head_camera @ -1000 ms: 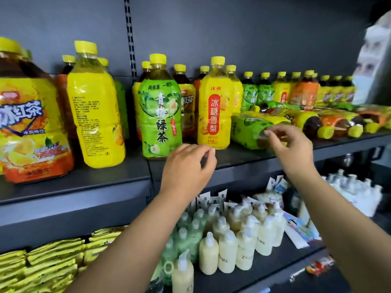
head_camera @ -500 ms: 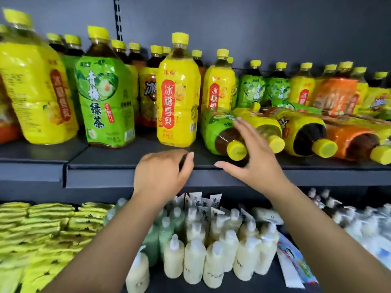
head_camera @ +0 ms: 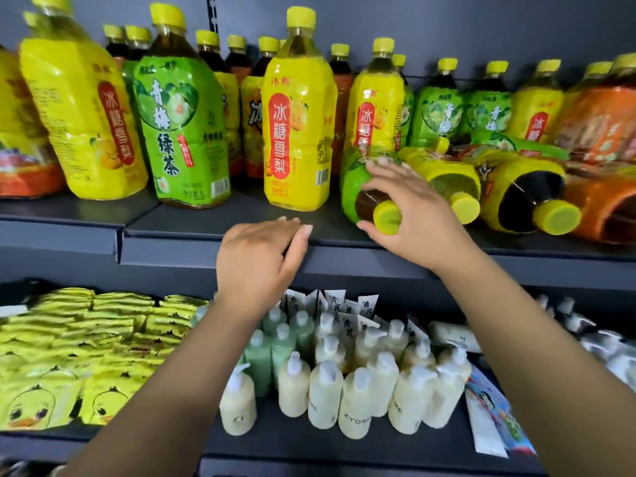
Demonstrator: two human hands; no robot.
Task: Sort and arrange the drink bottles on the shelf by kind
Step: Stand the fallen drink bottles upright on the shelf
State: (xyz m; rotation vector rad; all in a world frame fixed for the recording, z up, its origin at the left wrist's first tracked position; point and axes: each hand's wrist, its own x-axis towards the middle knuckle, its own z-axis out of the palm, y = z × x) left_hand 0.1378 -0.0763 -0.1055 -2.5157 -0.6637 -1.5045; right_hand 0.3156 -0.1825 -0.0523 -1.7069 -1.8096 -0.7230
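Note:
A green-labelled tea bottle [head_camera: 354, 184] lies on its side on the dark shelf [head_camera: 213, 225], yellow cap toward me. My right hand [head_camera: 409, 215] grips its neck and cap end, thumb under the cap. My left hand [head_camera: 258, 259] hovers over the shelf's front edge with relaxed fingers, holding nothing. Upright in front stand a yellow pear-drink bottle [head_camera: 296, 132] and a green tea bottle [head_camera: 182, 129]. More bottles lie toppled to the right: a yellow one [head_camera: 444, 180], a dark tea one [head_camera: 530, 197] and an orange one [head_camera: 605, 208].
Rows of upright yellow, green and orange bottles [head_camera: 488, 108] fill the back of the shelf. Large yellow bottles [head_camera: 82, 115] stand at the left. On the lower shelf sit yellow duck packets [head_camera: 62, 356], several cream pump bottles [head_camera: 358, 387] and flat tubes [head_camera: 485, 418].
My right hand has come down from over the lying bottles and closed round the green bottle's neck. My left hand has uncurled slightly. The view has moved closer and rightward.

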